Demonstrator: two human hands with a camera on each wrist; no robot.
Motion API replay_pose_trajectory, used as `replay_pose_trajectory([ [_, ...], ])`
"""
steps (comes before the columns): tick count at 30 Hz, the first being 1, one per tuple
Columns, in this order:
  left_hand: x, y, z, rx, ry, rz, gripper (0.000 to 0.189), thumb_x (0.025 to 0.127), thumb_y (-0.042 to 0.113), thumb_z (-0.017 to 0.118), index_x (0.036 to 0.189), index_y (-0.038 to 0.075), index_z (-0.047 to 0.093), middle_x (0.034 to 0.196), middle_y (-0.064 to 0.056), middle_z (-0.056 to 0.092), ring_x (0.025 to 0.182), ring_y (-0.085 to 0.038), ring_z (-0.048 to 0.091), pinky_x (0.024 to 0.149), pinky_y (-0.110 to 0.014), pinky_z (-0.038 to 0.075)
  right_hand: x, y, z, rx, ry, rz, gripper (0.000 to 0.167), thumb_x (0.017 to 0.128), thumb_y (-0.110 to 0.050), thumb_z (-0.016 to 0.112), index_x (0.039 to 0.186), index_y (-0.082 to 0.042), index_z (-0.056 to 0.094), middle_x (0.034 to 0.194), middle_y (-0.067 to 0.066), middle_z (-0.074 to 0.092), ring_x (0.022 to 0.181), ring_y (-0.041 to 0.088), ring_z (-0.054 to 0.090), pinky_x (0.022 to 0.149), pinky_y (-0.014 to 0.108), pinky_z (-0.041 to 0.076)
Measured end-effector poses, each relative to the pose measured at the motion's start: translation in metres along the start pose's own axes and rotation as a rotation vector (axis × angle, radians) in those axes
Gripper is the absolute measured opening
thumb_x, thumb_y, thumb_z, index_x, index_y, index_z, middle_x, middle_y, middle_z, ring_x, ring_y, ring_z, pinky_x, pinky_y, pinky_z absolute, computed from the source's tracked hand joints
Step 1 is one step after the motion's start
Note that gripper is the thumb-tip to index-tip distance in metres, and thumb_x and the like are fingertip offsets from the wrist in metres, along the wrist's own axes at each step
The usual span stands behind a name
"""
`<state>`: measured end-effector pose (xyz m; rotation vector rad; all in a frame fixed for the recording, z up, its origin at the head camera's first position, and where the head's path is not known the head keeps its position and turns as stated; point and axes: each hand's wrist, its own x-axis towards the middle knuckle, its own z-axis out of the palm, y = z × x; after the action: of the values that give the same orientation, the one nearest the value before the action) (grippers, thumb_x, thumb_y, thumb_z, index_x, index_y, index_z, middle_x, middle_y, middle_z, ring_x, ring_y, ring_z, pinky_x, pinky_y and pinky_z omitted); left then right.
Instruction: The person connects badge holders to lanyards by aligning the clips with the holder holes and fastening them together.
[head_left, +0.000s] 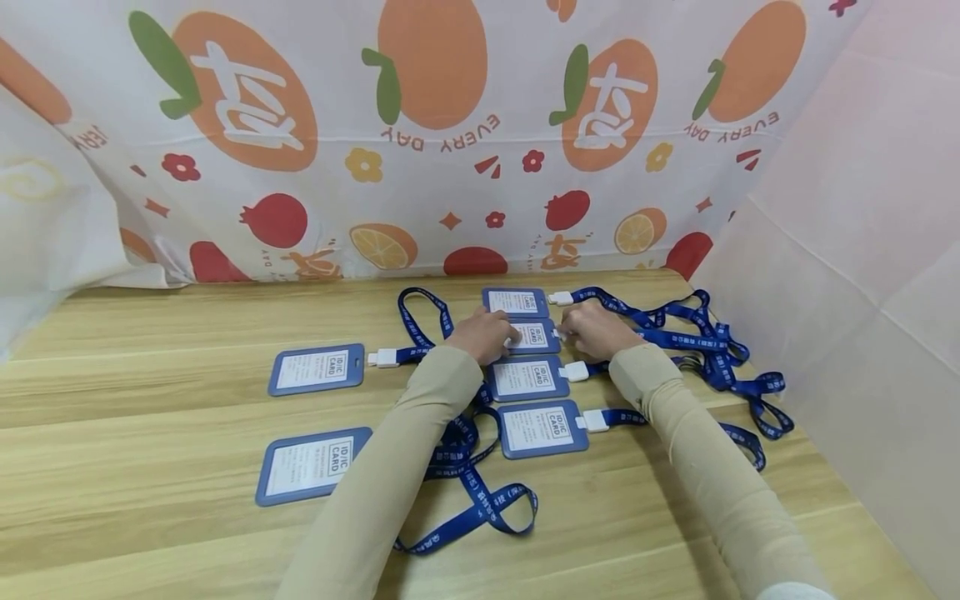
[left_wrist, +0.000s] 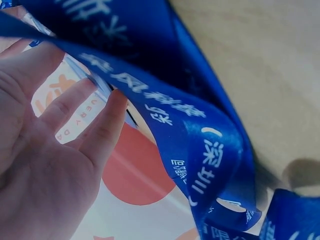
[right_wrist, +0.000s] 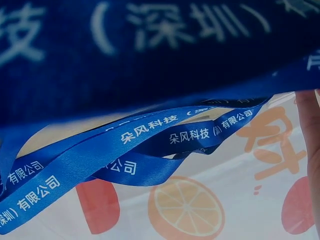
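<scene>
Fingers of my left hand hold the left edge of a blue-framed ID card holder, second from the back in a column. The thumb and fingers of my right hand pinch the small white clip at that holder's right end. Another card holder lies just behind it, and two more, a third holder and a front holder, lie nearer. In the left wrist view, a blue lanyard hangs across my left hand. Lanyard straps fill much of the right wrist view.
Two more card holders lie at the left, a farther one and a nearer one. A looped lanyard lies between my forearms. Tangled lanyards spread at the right. A fruit-patterned cloth hangs behind the wooden table.
</scene>
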<state>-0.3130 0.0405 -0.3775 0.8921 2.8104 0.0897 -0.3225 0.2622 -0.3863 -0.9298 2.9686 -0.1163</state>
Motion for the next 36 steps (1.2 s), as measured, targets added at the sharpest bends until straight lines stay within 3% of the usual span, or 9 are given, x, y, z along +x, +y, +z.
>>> replay_pose_trajectory([
  [36,0.0027,-0.0017,0.0012,-0.018,-0.025,-0.025,0.041,0.099,0.022,0.067,0.14,0.022,0.063,0.149,-0.007,0.052,0.123,-0.031,0.046,0.107,-0.043,0.042,0.0004,0.0008,0.0001,-0.008,0.018,-0.049,0.022,0.086,0.011,0.07,0.104,0.003,0.078,0.101,0.016,0.073,0.094,0.03,0.07,0.083,0.038,0.058],
])
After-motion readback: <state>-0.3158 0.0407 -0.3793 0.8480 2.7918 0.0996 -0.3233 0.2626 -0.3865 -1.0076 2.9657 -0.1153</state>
